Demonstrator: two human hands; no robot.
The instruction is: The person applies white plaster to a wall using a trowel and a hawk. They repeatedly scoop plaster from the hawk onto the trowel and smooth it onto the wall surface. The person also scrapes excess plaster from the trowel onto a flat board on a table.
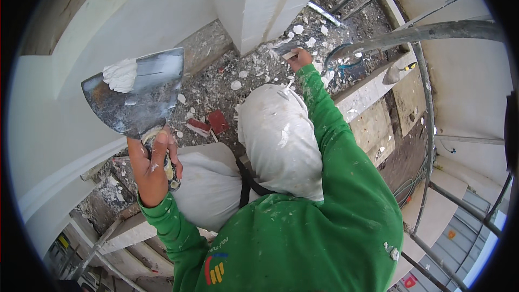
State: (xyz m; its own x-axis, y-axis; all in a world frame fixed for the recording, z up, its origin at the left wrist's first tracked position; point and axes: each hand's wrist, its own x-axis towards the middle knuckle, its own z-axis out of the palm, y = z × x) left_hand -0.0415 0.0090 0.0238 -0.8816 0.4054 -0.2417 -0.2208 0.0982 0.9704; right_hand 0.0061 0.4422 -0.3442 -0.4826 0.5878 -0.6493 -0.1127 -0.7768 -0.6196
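Observation:
My left hand [157, 157] is closed round the handle of a wide putty knife [157, 86], whose broad, stained metal blade is held up in front of the white wall. A lump of white putty [120, 75] sits near the blade's far left corner. Farther off, my right hand [300, 61] grips a smaller putty knife [283, 49], its blade close to the foot of the white column [259, 11]. Whether that blade touches the column I cannot tell. My fingers partly hide its handle.
White putty scraps [236, 85] litter the rough grey floor. Two red pieces [218, 122] lie near my knees. Metal scaffold bars [432, 32] curve along the right, with a trowel [392, 75] on a ledge there. A metal straightedge [326, 14] lies beyond my right hand.

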